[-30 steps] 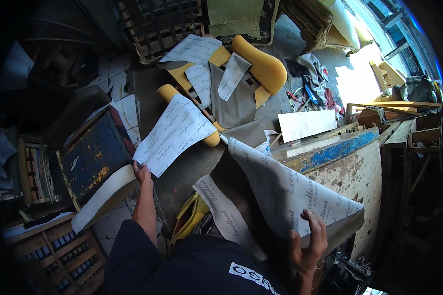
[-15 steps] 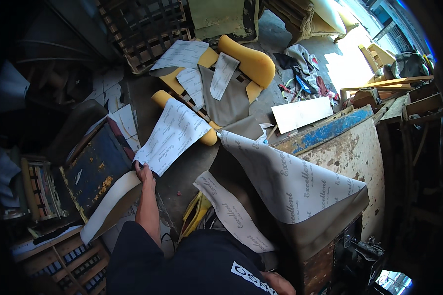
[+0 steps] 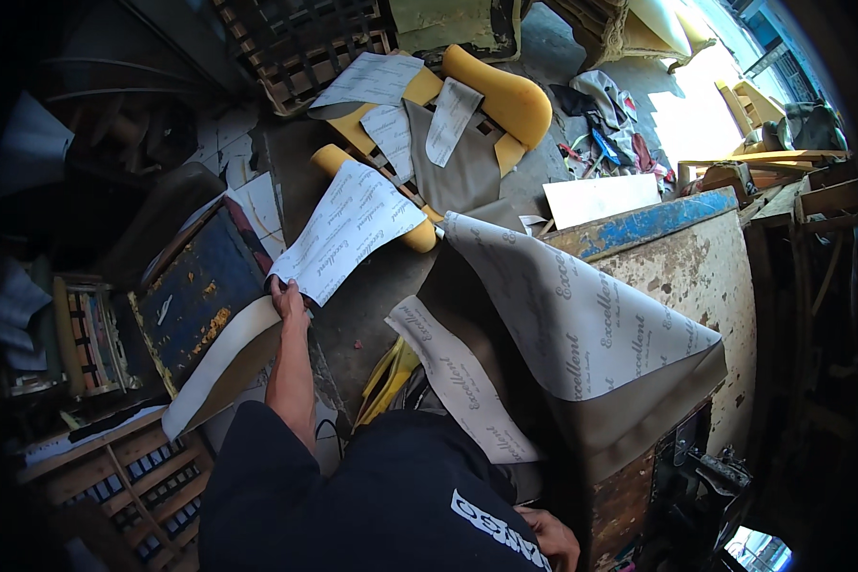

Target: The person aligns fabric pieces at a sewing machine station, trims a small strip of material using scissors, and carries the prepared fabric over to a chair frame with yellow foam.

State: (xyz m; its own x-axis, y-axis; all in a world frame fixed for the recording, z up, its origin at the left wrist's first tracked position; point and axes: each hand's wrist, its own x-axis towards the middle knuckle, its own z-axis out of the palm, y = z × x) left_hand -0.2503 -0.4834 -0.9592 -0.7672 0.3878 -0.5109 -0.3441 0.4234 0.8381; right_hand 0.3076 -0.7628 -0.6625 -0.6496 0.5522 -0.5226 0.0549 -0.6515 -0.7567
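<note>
Stretched out to the left, my left hand (image 3: pixel 289 299) is closed on the lower end of a cut piece of upholstery material (image 3: pixel 351 225), white printed backing facing up. The far end of that piece lies against a yellow foam-padded frame (image 3: pixel 499 100). A long curved strip (image 3: pixel 221 357) hangs just below the same hand; whether the fingers also grip it I cannot tell. My right hand (image 3: pixel 551 537) is low beside my body, partly covered by my shirt, its fingers mostly hidden. Close to it lies another narrow strip (image 3: pixel 462 379). A large folded sheet (image 3: pixel 605 329), brown underneath, drapes over a worn bench.
The worn bench (image 3: pixel 710 262) with a blue edge stands to the right. Dark machinery (image 3: pixel 720 481) sits at lower right. A blue worn panel (image 3: pixel 195 296) and a slatted wooden frame (image 3: pixel 124 467) are on the left. Crumpled cloths (image 3: pixel 605 110) and a white board (image 3: pixel 601 200) lie beyond.
The view has shifted slightly, so most things sit a little higher and further right. My left hand keeps its hold on the upholstery piece. More of my right hand shows.
</note>
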